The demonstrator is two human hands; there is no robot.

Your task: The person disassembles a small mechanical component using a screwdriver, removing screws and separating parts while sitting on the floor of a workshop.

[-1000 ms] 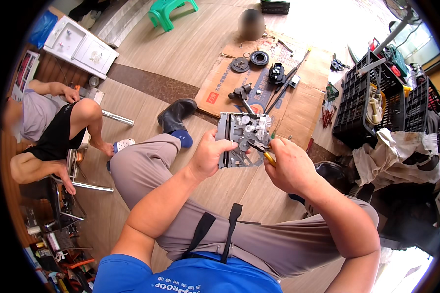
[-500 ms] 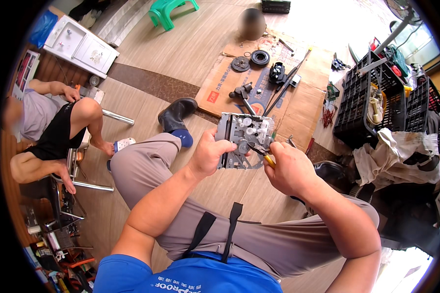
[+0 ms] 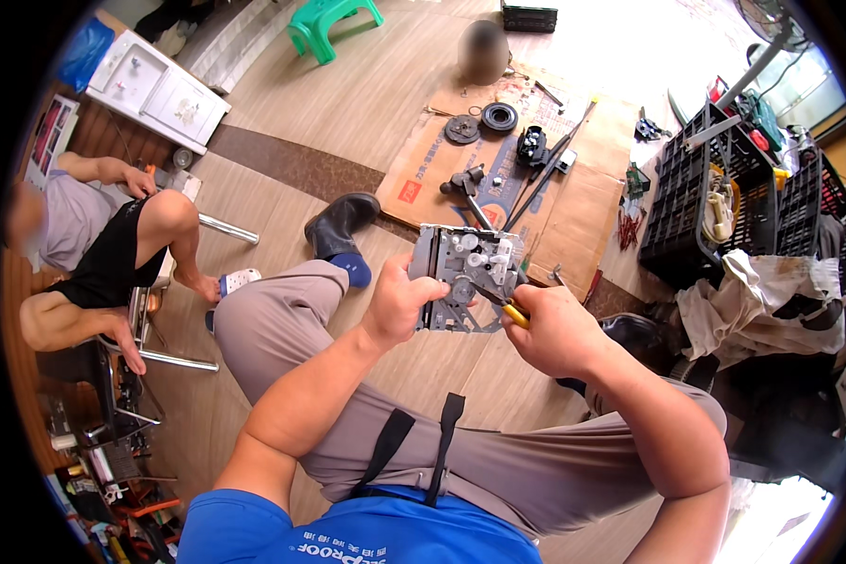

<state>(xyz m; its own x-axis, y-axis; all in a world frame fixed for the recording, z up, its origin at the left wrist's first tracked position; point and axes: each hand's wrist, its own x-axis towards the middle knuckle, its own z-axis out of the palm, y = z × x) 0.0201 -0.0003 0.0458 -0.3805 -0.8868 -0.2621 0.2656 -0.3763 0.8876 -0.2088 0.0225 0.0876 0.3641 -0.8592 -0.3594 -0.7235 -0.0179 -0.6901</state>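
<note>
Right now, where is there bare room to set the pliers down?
Bare floor lies between the green stool and the cardboard. The cardboard's right strip, beyond the dark rods, could also take the pliers. Around the round dark parts, it is crowded.

The left hand [image 3: 401, 303] is gripping a mechanism [image 3: 468, 266] by its left edge; the right hand [image 3: 556, 329] is holding pliers [image 3: 514, 315] at its right side. Beyond, black parts [image 3: 533, 147] are lying on cardboard [image 3: 594, 211].
</note>
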